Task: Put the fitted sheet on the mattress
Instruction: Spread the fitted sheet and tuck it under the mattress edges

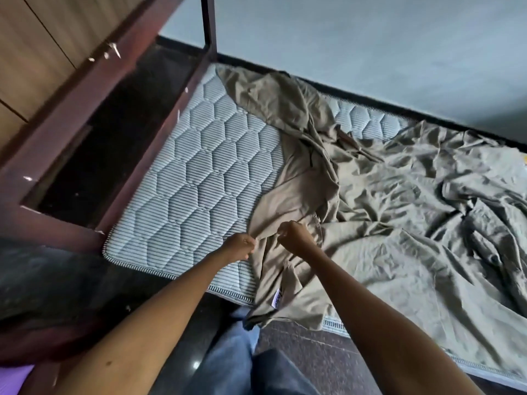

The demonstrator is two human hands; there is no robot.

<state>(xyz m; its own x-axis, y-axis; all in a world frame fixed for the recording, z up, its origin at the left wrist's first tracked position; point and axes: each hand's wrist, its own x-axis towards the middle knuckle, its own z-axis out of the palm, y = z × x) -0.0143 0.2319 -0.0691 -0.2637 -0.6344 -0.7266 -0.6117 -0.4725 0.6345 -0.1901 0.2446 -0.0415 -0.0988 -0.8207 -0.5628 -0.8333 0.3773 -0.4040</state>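
Note:
A crumpled olive-grey fitted sheet (399, 201) lies over the right part of a grey quilted mattress (199, 178) on the floor. The mattress's left part is bare, with a hexagon pattern. My left hand (241, 246) grips a bunched edge of the sheet near the mattress's front edge. Just to its right, my right hand (295, 236) grips the same edge, and a fold hangs down over the front side. A small label (277, 300) shows on the hanging fold.
A dark wooden bed frame (94, 115) stands tilted along the mattress's left side, with wooden cupboards (34, 52) behind it. A pale wall (370, 47) runs along the far side. My legs in blue jeans (242, 360) are on the dark floor (308, 349) in front.

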